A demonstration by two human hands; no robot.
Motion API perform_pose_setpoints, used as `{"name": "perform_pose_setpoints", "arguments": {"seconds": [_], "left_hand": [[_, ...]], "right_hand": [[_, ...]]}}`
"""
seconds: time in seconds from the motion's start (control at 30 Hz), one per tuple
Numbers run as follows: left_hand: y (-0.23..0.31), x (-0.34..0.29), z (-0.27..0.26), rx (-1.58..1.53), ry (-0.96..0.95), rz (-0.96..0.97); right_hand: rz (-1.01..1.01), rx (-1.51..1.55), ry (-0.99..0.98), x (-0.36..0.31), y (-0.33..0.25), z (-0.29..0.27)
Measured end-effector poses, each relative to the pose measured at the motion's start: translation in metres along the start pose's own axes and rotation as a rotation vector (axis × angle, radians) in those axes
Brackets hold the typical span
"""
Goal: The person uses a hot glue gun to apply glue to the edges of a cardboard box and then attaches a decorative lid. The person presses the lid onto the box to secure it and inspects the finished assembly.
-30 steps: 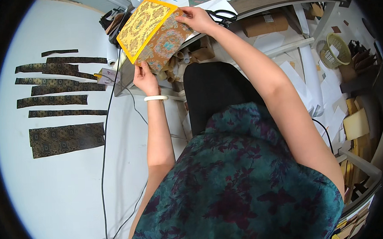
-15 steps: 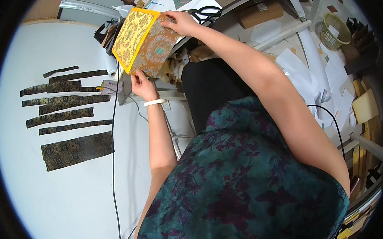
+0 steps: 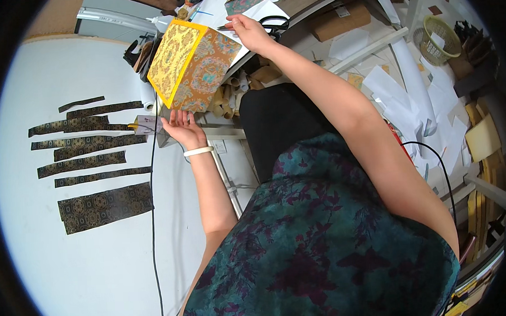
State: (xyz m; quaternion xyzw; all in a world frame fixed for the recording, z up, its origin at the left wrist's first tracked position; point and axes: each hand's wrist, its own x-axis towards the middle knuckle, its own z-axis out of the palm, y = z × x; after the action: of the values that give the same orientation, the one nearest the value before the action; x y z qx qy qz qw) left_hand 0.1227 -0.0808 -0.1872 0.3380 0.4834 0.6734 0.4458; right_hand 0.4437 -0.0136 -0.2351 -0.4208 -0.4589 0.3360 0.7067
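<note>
A brocade-covered box (image 3: 208, 69) stands at the far end of the work surface, its yellow patterned face (image 3: 175, 57) edged in bright yellow and its side brown with floral medallions. My left hand (image 3: 185, 130), palm up with fingers stretched, is at the box's lower edge; whether the fingertips touch it I cannot tell. My right hand (image 3: 251, 35) is off the box's upper right corner, fingers extended, above black-handled scissors (image 3: 278, 26). A thin dark blade tip shows beside its fingers. The hand covers the scissors' middle.
Dark patterned fabric strips (image 3: 89, 160) and a larger dark piece (image 3: 107, 208) lie on the white table (image 3: 111, 266) at left. A black cable (image 3: 154, 236) crosses the table. Rolled materials (image 3: 228, 100) sit below the box. A basket (image 3: 440, 39) and paper scraps lie at right.
My right hand has left the box's side and moved slightly right, over the scissors. My left hand has loosened from the box's lower corner, dropped a little and turned palm up.
</note>
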Motion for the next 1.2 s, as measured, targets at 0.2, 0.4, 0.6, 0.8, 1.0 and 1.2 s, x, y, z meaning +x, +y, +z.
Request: {"name": "perform_pose_setpoints", "arguments": {"seconds": [0.2, 0.4, 0.6, 0.8, 1.0, 1.2], "left_hand": [[0.029, 0.001, 0.019, 0.042, -0.057, -0.184], [0.051, -0.006, 0.036, 0.142, -0.220, -0.516], [0.056, 0.007, 0.038, 0.087, -0.294, -0.656], [0.056, 0.015, 0.038, 0.100, -0.423, -0.682], [0.051, 0.019, 0.032, 0.121, -0.416, -0.705], [0.051, 0.027, 0.030, 0.124, -0.430, -0.729]], "right_hand": [[0.063, -0.062, -0.058, -0.003, -0.013, 0.005], [0.188, -0.102, -0.117, -0.014, -0.044, 0.014], [0.219, -0.123, -0.128, -0.012, -0.052, 0.015], [-0.013, -0.067, 0.260, -0.031, -0.027, 0.007], [0.073, 0.044, 0.345, -0.109, -0.024, 0.006], [-0.461, -0.830, 0.220, -0.060, -0.048, -0.031]]}}
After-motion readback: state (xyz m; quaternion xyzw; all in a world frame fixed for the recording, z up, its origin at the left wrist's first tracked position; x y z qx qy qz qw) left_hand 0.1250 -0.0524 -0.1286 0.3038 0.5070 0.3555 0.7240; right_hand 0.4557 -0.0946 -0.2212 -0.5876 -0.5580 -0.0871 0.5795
